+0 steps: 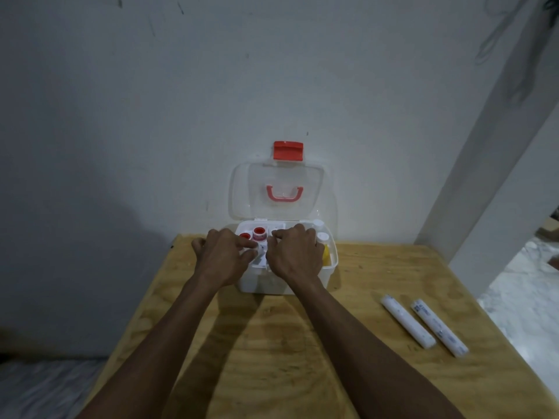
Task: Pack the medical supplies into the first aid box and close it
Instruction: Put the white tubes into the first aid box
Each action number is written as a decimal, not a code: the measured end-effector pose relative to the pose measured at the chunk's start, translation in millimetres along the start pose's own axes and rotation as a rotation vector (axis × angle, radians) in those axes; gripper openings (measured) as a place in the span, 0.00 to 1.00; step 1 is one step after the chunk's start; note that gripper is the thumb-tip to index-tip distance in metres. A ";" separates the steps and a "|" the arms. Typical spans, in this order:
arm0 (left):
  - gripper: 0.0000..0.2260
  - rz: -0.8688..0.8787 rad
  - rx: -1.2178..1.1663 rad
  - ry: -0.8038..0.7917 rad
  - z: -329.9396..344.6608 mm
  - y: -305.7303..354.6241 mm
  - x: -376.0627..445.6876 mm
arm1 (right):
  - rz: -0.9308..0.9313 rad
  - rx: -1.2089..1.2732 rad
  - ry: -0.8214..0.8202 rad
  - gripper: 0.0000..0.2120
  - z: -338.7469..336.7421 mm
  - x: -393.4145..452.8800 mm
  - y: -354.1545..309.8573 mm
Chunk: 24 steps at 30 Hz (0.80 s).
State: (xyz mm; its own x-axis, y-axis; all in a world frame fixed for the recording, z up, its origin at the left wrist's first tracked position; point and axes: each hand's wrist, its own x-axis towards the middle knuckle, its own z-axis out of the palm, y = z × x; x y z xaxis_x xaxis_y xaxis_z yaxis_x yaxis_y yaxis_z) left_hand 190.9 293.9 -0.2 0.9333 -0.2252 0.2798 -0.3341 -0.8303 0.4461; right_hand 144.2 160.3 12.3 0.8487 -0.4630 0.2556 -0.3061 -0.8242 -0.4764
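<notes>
A white first aid box [328,275] stands open at the table's far edge, its clear lid [242,189] with a red handle and red latch [288,150] leaning against the wall. Inside sits a white inner tray [279,229] holding two red-capped tape rolls [259,233]. At the box's right end are white-capped bottles [322,237] and something yellow [326,254]. My left hand [222,257] and my right hand [298,257] rest over the tray, fingers curled on its edges. Two white wrapped rolls [406,321] [438,328] lie on the table to the right.
The plywood table [272,343] butts against a grey-white wall. A white pillar [484,176] rises at the right, with pale floor beyond the table's right edge. The table's left edge drops off to a dark floor.
</notes>
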 end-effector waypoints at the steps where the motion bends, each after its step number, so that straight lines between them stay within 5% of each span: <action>1: 0.13 0.005 0.000 0.004 -0.6 0.7 -0.8 | -0.001 0.004 -0.001 0.16 -0.3 0.0 -0.1; 10: 0.12 0.010 -0.116 0.144 -13.3 16.8 -13.7 | -0.061 0.262 0.093 0.14 -12.1 -2.2 11.7; 18: 0.08 0.196 -0.357 0.323 -11.3 89.1 -46.4 | -0.021 0.381 0.253 0.12 -68.9 -15.3 88.1; 24: 0.11 0.198 -0.456 0.048 39.7 160.9 -72.7 | 0.156 0.333 0.293 0.11 -107.6 -25.7 179.6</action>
State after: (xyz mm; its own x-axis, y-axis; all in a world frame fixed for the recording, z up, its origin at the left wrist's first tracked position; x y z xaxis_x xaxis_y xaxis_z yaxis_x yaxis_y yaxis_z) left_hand 74.6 156.5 17.6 0.8425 -0.3238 0.4306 -0.5380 -0.4641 0.7037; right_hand 21.0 -10.9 10.6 0.6312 -0.6849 0.3639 -0.2243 -0.6103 -0.7598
